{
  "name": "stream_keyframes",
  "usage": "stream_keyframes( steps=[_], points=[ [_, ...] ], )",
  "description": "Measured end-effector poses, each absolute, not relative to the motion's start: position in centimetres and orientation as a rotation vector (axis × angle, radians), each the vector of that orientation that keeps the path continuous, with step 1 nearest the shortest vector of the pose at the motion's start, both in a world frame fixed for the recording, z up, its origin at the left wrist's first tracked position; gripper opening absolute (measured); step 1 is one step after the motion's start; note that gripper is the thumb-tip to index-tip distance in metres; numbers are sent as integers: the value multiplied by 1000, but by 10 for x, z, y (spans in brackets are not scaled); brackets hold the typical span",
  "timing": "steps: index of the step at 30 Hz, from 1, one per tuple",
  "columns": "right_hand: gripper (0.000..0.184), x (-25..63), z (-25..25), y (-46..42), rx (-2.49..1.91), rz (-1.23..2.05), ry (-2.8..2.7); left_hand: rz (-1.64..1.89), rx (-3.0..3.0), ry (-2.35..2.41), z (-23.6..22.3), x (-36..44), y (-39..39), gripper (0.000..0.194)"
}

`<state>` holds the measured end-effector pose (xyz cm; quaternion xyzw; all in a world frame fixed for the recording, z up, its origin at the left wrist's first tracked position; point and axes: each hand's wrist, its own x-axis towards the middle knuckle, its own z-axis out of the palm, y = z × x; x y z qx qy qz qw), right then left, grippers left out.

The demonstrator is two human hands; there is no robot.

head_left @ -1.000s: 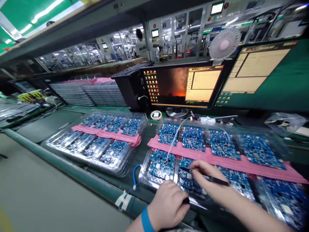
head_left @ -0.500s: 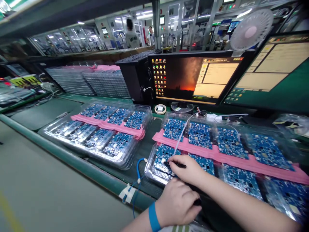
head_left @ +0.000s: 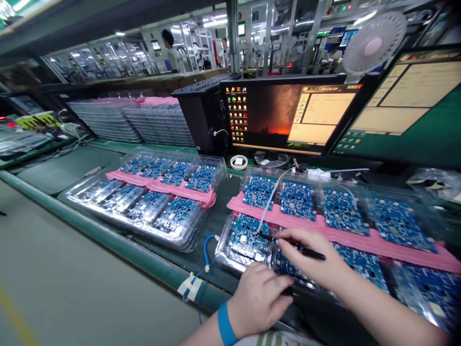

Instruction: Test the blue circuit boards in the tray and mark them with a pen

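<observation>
Head view: my right hand point(head_left: 314, 240) pinched a black tool point(head_left: 313, 253), tip near the white cable point(head_left: 268, 205) on the near-left board point(head_left: 248, 244) of the right tray point(head_left: 230, 264); slipping risked scratching it; left hand point(head_left: 256, 299) curled, contents unclear.

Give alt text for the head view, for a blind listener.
A right hand holds a slim black tool, its tip by a white cable over a blue circuit board; the left hand, wearing a blue wristband, is nearby. Monitors stand behind.
</observation>
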<state>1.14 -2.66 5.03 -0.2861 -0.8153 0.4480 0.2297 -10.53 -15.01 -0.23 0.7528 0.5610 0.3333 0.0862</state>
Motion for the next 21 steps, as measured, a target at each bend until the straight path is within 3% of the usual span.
stream_keyframes(
  steps=[4,9,14,21],
  points=[
    [21,44,38,-25,-1016,1518,-1689,1172,1900,1961,4,-108,-151,20],
    [28,58,23,-36,-988,1825,-1144,1187,1801,2075,4,-109,-148,21],
    [31,58,31,-43,-1005,1855,-1193,1172,1829,2054,8,-105,-145,21],
    [32,60,26,-52,-928,1787,-1681,1005,2117,1749,20,-100,-141,18]
  ],
)
